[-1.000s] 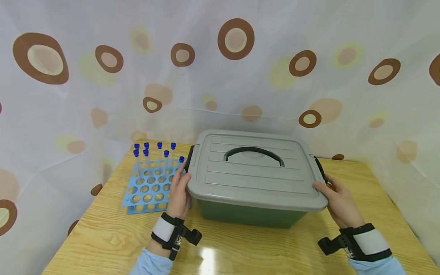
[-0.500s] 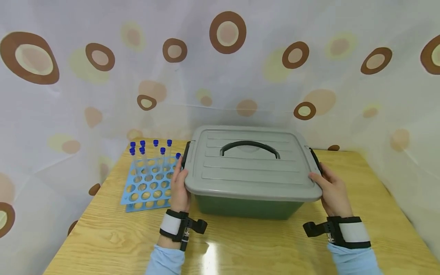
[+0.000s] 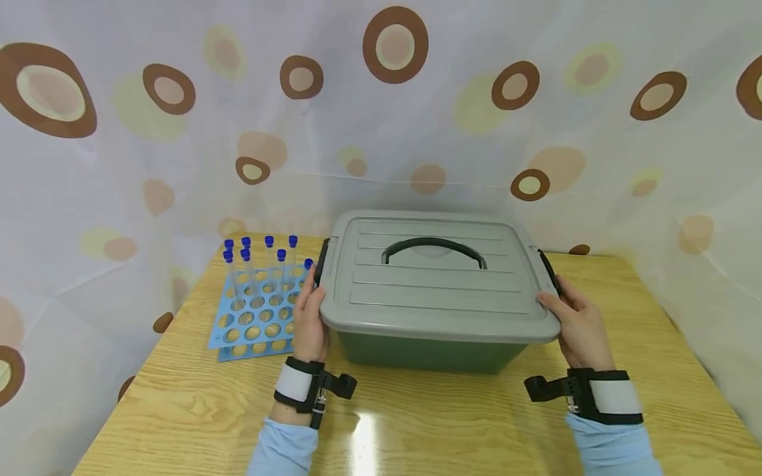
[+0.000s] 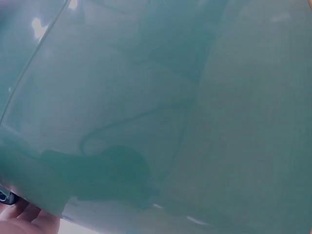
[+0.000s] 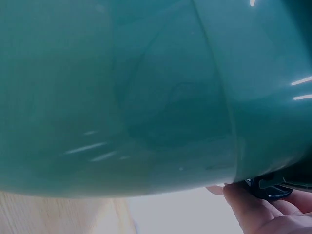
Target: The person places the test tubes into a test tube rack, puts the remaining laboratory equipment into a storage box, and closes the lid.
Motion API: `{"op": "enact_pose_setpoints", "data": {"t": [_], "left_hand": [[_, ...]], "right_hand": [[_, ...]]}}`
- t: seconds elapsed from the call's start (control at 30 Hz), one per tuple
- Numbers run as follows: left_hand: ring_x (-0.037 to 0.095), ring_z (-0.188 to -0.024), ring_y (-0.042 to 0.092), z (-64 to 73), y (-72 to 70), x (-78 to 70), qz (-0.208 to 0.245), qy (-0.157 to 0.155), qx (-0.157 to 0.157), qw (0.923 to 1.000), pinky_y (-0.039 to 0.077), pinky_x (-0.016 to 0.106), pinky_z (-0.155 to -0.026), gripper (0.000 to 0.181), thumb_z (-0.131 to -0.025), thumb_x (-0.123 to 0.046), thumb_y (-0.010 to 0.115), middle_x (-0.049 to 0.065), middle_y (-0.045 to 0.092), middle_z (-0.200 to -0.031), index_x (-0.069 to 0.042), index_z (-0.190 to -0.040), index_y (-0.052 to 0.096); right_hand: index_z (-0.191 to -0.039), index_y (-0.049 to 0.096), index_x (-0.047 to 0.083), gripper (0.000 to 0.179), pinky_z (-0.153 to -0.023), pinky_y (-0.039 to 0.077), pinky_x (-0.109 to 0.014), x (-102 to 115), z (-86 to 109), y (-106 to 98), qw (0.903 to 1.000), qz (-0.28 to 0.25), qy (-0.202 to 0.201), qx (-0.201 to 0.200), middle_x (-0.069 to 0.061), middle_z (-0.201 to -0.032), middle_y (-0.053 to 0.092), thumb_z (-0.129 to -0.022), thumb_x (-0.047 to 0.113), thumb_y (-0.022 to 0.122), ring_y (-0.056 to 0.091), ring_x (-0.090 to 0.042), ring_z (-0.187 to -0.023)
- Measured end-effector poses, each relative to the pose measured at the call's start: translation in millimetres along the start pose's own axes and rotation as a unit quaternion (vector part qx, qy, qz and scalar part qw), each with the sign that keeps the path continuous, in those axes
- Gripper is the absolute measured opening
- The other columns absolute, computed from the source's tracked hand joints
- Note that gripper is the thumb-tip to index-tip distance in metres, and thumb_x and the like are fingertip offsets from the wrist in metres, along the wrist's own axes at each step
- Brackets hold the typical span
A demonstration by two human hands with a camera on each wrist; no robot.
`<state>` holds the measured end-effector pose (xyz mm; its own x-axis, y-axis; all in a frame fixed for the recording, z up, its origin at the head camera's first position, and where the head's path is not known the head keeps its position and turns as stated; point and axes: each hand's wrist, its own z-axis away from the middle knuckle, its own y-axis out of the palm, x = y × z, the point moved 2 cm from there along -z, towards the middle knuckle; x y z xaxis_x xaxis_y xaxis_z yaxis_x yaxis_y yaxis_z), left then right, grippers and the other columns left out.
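In the head view a storage box stands on the table, with a green body and a grey lid in place. A black carrying handle arches over the lid. My left hand grips the box's left side by the black latch. On the other side, my right hand holds the lid's edge, its thumb on top and fingers at the right latch. The green wall fills the left wrist view. In the right wrist view, fingers curl at a black latch.
A light blue test tube rack stands left of the box, close to my left hand. Several tubes with blue caps stand in its far rows. The wooden table meets a patterned curtain behind.
Both wrists have turned inward towards the box's front, while the hands keep hold of its sides. The head view has shifted slightly. The box itself shows no clear movement.
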<state>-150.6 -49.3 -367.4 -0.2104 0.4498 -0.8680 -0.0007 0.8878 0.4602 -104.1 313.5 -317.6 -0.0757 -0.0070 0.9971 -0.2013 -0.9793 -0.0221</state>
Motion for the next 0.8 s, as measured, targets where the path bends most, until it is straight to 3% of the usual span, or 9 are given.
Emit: {"op": "enact_pose_setpoints", "data": {"t": [0.33, 0.53, 0.8], "left_hand": [[0.02, -0.143, 0.022, 0.5, -2.2, 0.5, -0.011, 0.011, 0.004, 0.9999, 0.022, 0.042, -0.116, 0.054, -0.096, -0.017, 0.04, 0.01, 0.026, -0.154, -0.01, -0.148, 0.026], [0.021, -0.144, 0.021, -0.1, -2.9, 0.5, -0.013, 0.01, 0.009, 0.9998, 0.021, 0.042, -0.116, 0.054, -0.096, -0.016, 0.039, 0.01, 0.024, -0.155, -0.008, -0.148, 0.025], [0.022, -0.145, 0.017, -3.4, -3.7, -8.0, -0.085, 0.033, 0.025, 0.9955, 0.02, 0.041, -0.116, 0.048, -0.099, -0.013, 0.036, 0.012, 0.024, -0.154, 0.002, -0.144, 0.03]], "right_hand": [[-0.15, 0.0, 0.008, 0.079, -0.078, 0.043, -0.004, -2.0, 0.3, -0.9, 1.0, 0.002, -0.004, -0.007, -0.019, -0.156, 0.0, -0.095, 0.022, 0.054, 0.02, -0.022, -0.139], [-0.15, -0.001, 0.008, 0.078, -0.08, 0.043, -0.004, -1.7, -0.6, -1.5, 1.0, 0.003, -0.006, -0.002, -0.017, -0.157, -0.001, -0.095, 0.021, 0.054, 0.016, -0.024, -0.141], [-0.148, 0.016, 0.005, 0.072, -0.078, 0.042, -0.003, 3.9, -2.4, -4.8, 0.996, 0.082, -0.028, -0.021, -0.016, -0.156, 0.011, -0.093, 0.026, 0.057, 0.024, -0.026, -0.139]]}}
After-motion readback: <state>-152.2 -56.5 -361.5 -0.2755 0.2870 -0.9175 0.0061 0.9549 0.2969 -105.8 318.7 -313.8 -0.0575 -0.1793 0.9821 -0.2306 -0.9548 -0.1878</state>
